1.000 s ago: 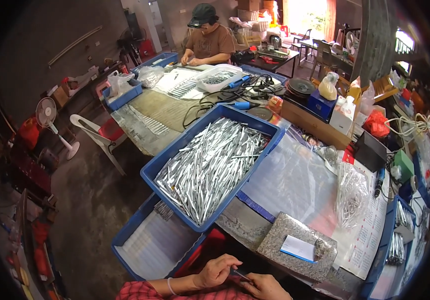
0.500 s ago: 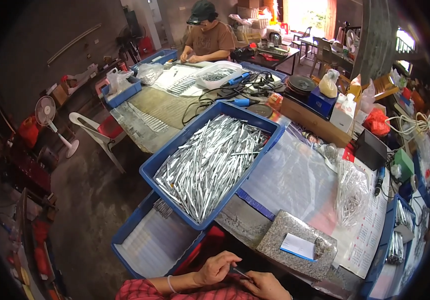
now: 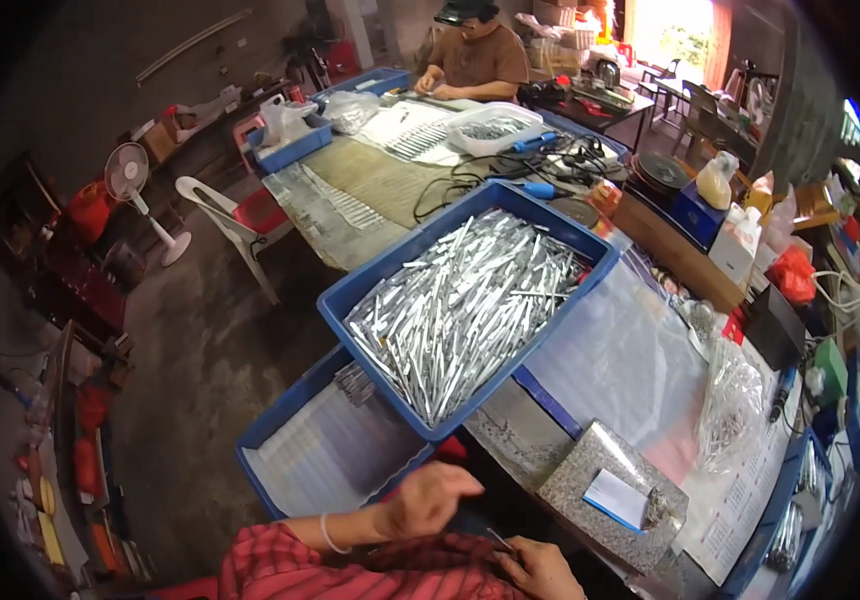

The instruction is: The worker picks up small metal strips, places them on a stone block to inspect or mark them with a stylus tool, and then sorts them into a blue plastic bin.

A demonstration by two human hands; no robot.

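Down at the bottom of the frame, the right hand point(image 3: 547, 572) had its fingers clamped on a thin stick point(image 3: 499, 540). Slightly left, the left hand point(image 3: 432, 500) was blurred; I couldn't tell its grip. A blue tub point(image 3: 373, 370) sat mid-frame.

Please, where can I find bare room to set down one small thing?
The widest free patch is the plastic sheet, bordered by the full tray, the slab and the bag. The liner of the lower tray is also mostly free, except for rods at its far end. It is crowded beyond the full tray, around the cables and the tub.
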